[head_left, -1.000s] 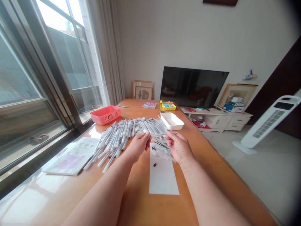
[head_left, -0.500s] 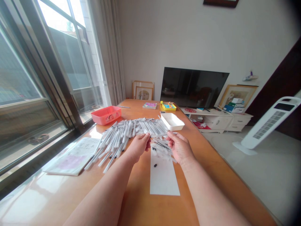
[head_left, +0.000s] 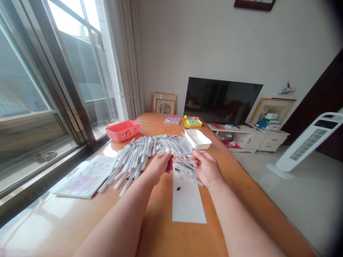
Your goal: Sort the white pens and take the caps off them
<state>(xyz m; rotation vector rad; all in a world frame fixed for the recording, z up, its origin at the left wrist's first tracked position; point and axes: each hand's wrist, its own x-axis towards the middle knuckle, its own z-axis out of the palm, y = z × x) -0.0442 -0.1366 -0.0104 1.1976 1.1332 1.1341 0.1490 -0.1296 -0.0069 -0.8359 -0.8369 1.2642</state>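
Note:
Between my two hands a slim whitish pen point(head_left: 182, 155) is held level, its dark end at the left. My left hand point(head_left: 160, 165) is closed on that dark end with thumb and fingers. At the other end my right hand point(head_left: 207, 167) pinches the pale barrel. Below them lies a white sheet of paper point(head_left: 189, 208) bearing a loose black pen cap point(head_left: 178, 188), several clear pieces and thin dark refills point(head_left: 187, 165). A large heap of white pens point(head_left: 142, 150) spreads behind and left of my left hand.
Beyond my right hand stands a white tray point(head_left: 199, 145); a red basket point(head_left: 122, 135) is at the back left. A notebook point(head_left: 83, 182) lies at the left. Farther back are a yellow box point(head_left: 194, 124) and a booklet point(head_left: 172, 120) on the wooden table point(head_left: 158, 228).
The view has shifted slightly. Both hands keep nearly the same pose on the pen, and its dark end shows a little more beside my left thumb.

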